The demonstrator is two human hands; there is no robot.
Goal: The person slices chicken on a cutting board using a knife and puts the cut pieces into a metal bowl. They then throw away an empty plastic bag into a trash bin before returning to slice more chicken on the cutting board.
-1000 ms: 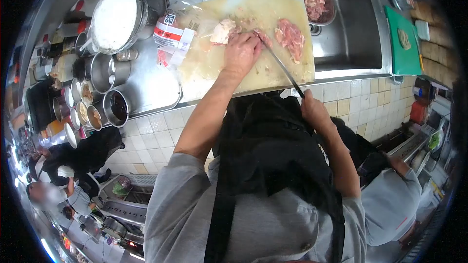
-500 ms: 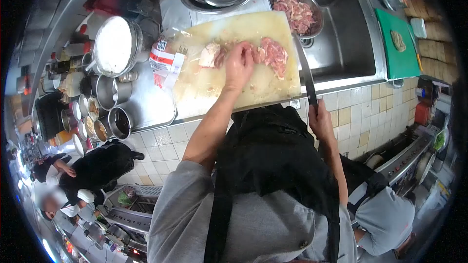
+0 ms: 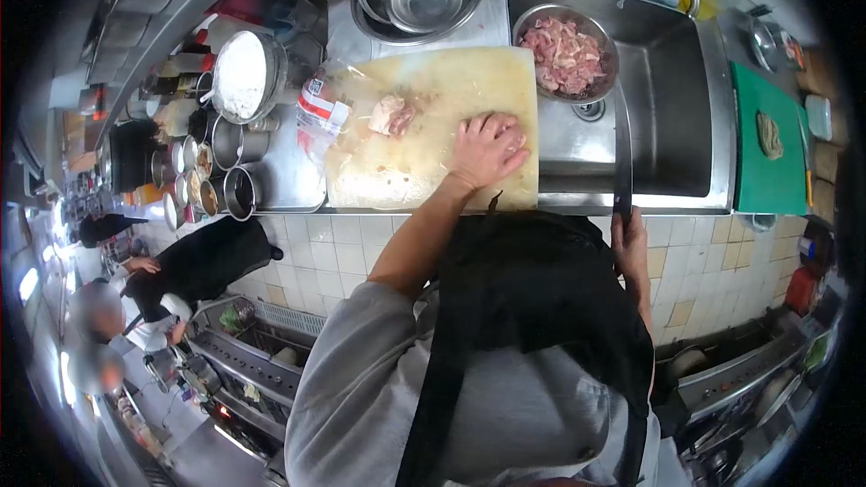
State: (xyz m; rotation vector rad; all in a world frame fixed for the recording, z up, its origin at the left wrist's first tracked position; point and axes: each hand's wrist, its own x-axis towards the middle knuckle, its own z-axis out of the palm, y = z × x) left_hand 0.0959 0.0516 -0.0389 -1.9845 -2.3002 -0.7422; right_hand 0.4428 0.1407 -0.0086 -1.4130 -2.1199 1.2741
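Note:
Near the right edge of the pale cutting board (image 3: 433, 81), my left hand (image 3: 485, 151) cups pieces of raw meat (image 3: 515, 138), fingers curled over them and thumb on the right side. Part of this meat is hidden under the palm. My right hand (image 3: 631, 239) is closed round the dark handle of a long knife (image 3: 623, 149). Its blade points away from me, over the sink and clear of the board. Another raw piece with pale skin (image 3: 391, 115) lies on the board, left of my left hand. A metal bowl of cut raw meat (image 3: 566, 54) stands in the sink.
The sink (image 3: 667, 126) adjoins the board on the right, with a green board (image 3: 767, 185) beyond. Stacked metal bowls (image 3: 427, 0) sit behind. At left are a plastic package (image 3: 322, 113), a bowl of white powder (image 3: 242, 77) and several containers. A co-worker (image 3: 207, 257) stands at left.
My left hand has moved right and spread over the meat at the board's right side. The knife has swung upright, further over the sink. The camera view has shifted.

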